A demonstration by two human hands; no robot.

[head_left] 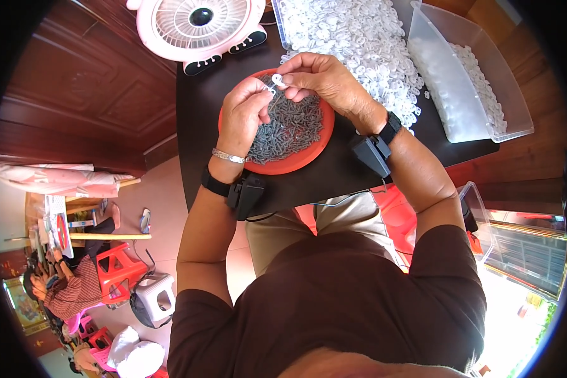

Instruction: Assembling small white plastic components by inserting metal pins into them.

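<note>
Above a round red-orange basin (327,135) my two hands meet, fingertips nearly touching. The basin holds a heap of small grey screw-like pieces (290,129). My right hand (324,79) is closed in a pinch on a small white plastic piece (278,80), rounded and with a hole in it. My left hand (246,113) is also pinched closed, just beside that piece. Something small and pale shows at its fingertips, too small to name. To the right of the basin spreads a pile of similar white plastic pieces (359,44).
A pink fan (201,38) stands at the table's far left. A translucent bin (450,94) with more white pieces lies at the right of the dark table (201,120). On the left, another person (75,290) sits near red stools (120,271) and a grey stool (154,296).
</note>
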